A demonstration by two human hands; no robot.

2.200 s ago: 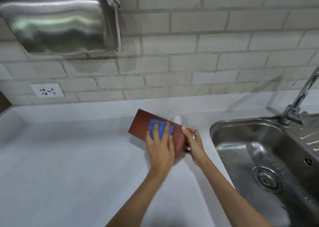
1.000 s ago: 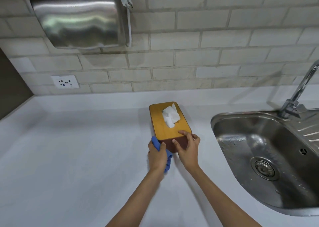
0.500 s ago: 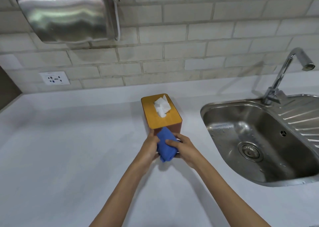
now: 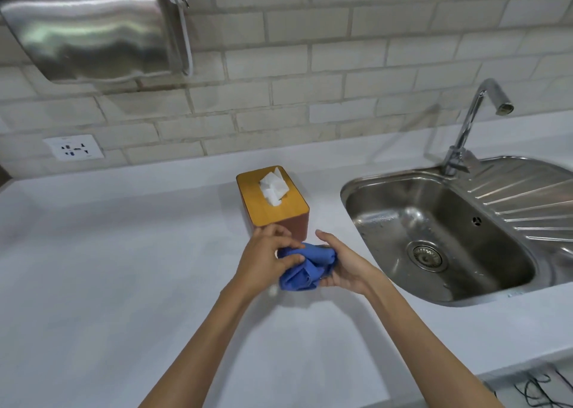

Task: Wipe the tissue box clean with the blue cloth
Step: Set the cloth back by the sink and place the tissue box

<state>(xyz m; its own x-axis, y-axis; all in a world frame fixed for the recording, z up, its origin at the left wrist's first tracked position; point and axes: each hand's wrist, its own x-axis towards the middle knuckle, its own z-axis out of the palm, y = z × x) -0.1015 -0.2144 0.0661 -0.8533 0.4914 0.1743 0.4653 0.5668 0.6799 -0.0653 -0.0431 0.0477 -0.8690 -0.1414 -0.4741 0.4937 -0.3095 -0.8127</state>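
Observation:
The tissue box [image 4: 257,204] stands upright on the white counter [image 4: 108,268], with a yellow-wood lid, dark red-brown sides and a white tissue [image 4: 273,189] sticking out of the top. Just in front of its near end, both hands hold the bunched blue cloth [image 4: 305,268] above the counter. My left hand [image 4: 266,257] pinches the cloth's left side with closed fingers. My right hand [image 4: 344,263] cups it from the right and below. Neither hand touches the box.
A steel sink [image 4: 440,237] with a drain and a tall tap [image 4: 471,122] lies to the right. A steel dispenser [image 4: 93,29] hangs on the brick wall at upper left, with a wall socket [image 4: 73,150] below it. Cables [image 4: 539,389] show past the counter's front edge.
The box was tilted on its side and wiped, then set upright. Both hands have left the box and now gather the blue cloth between them in front of it.

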